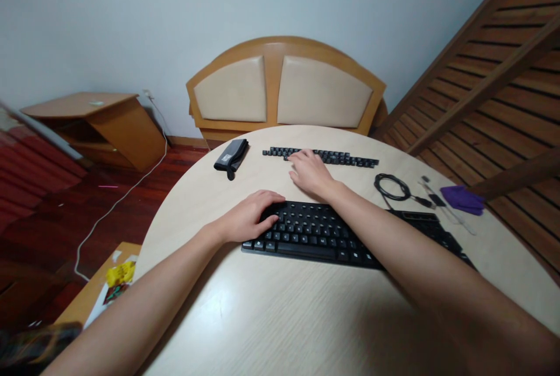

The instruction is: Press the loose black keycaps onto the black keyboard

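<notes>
A black keyboard [306, 227] lies on the round table, several of its upper key places without caps. My left hand [251, 215] grips the keyboard's left end, thumb over the keys and fingers along the back edge. Behind it, loose black keycaps [336, 157] are laid out in rows. My right hand [311, 172] reaches over the keyboard to these rows, its fingertips at a keycap near their left part. The right thumb is apart from the fingers, and the hand appears to hold nothing. My right forearm hides part of the keyboard's right side.
A grey folded case [231, 155] lies at the table's back left. On the right are a coiled black cable [392, 188], a purple cloth [462, 199] and small thin tools. A wooden headboard [273, 49] stands behind the round table [210, 306]; slatted wood [494, 61] rises at right.
</notes>
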Demonstrator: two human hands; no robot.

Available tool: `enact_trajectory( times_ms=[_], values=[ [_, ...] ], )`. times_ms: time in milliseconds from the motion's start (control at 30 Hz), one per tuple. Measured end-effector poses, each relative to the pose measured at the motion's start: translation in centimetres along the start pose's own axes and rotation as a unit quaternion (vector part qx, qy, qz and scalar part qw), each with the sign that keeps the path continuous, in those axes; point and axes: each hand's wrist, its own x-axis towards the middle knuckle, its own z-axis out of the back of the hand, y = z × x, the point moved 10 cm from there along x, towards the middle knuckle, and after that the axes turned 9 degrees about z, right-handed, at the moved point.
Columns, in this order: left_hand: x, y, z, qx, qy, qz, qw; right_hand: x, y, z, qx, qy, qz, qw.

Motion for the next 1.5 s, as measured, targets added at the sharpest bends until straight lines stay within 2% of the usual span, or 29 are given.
enact_trajectory(
  times_ms=[167, 367, 600, 767, 867, 967, 1067, 1167, 1267, 1500],
  values=[
    [-0.1, -0.9, -0.1, -0.005, 0.01, -0.022, 1.0, 2.0, -0.2, -1.7, -0.051, 0.005, 0.01, 0.999],
    [-0.1, -1.2, -0.3, -0.008, 0.013, -0.032, 0.999, 2.8, -0.4, -2.9, -0.061, 0.003, 0.01, 0.998],
    [0.0, -1.5, -0.3, 0.012, 0.014, -0.031, 0.999, 2.2, 0.8, -2.3, -0.034, 0.003, 0.061, 0.998],
    [0.2, -1.8, -0.8, 0.053, -0.015, 0.009, 0.998, -0.2, 1.7, -1.1, -0.013, 0.016, 0.062, 0.998],
    [0.3, -1.3, -0.9, 0.055, -0.053, 0.059, 0.995, -2.4, 1.8, 0.8, 0.059, -0.021, 0.025, 0.998],
    [0.2, -0.5, -0.9, 0.046, -0.08, 0.111, 0.99, -5.1, 2.0, 2.8, 0.198, -0.076, -0.026, 0.977],
    [0.2, -0.3, -1.0, 0.046, -0.082, 0.127, 0.987, -7.4, 3.3, 3.1, 0.319, -0.086, -0.03, 0.943],
    [0.2, -0.4, -0.9, 0.051, -0.079, 0.125, 0.988, -9.1, 4.0, 2.3, 0.406, -0.088, -0.046, 0.909],
    [0.1, -0.6, -0.7, 0.047, -0.076, 0.116, 0.989, -9.8, 4.0, 1.5, 0.446, -0.09, -0.052, 0.889],
    [0.3, -0.8, -0.7, 0.018, -0.085, 0.094, 0.992, -9.8, 4.3, 1.3, 0.456, -0.076, -0.04, 0.886]
  ],
)
